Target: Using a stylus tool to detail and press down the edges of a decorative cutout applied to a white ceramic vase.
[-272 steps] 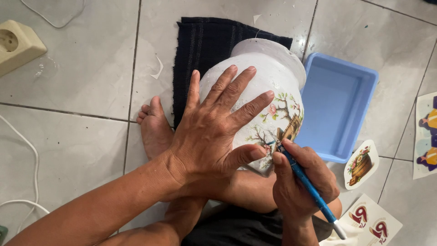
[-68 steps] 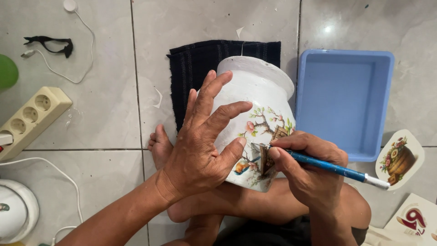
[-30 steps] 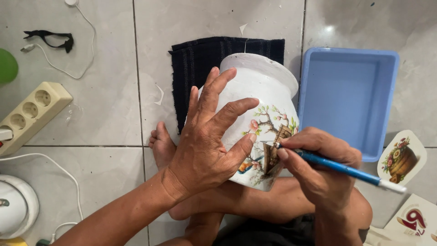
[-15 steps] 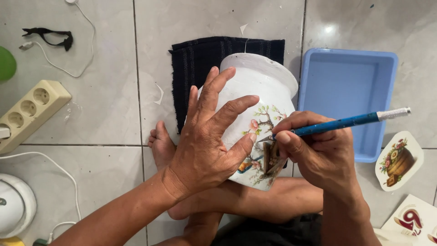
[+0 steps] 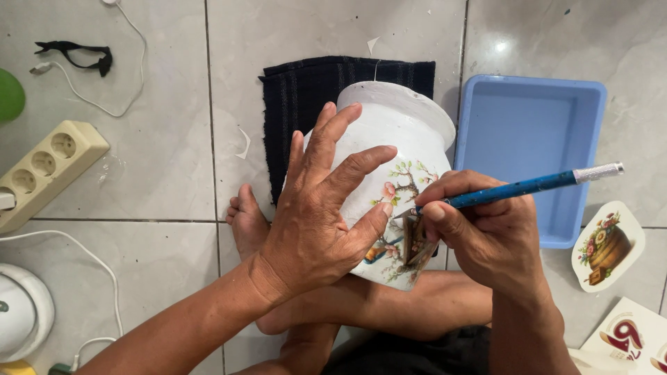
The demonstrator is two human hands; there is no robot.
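My left hand [image 5: 316, 222] is spread flat over the near-left side of the white ceramic jar [image 5: 396, 139], fingers fanned, thumb pressed right by the decal. The jar lies tilted on my lap over my crossed legs, mouth pointing far-right, its rim above the dark cloth [image 5: 313, 104] on the tile floor [image 5: 160, 173].

My right hand [image 5: 486, 236] is closed around a blue craft knife [image 5: 514, 189], pinched between thumb and fingers. Its tip sits at the decal edge, just beside my left thumb; its silver end points right. The floral bird decal [image 5: 399, 208] is on the jar's near-right side. One small dark corner piece next to the blade looks partly lifted off the surface, can't tell for sure.

My bare foot [image 5: 244, 226] pokes out to the left, under my left wrist.

Around it:
- blue plastic tray [image 5: 528, 132] just right of the jar, on the floor
- cut-out basket sticker [image 5: 608, 244] near-right of the tray
- red-patterned sticker sheet [image 5: 629, 340] at the near-right corner
- cream power strip [image 5: 45, 170] at far left, white cable [image 5: 104, 271] running near it
- black clip-like item [image 5: 76, 54] at far-left
- white round appliance [image 5: 21, 319] at the near-left edge
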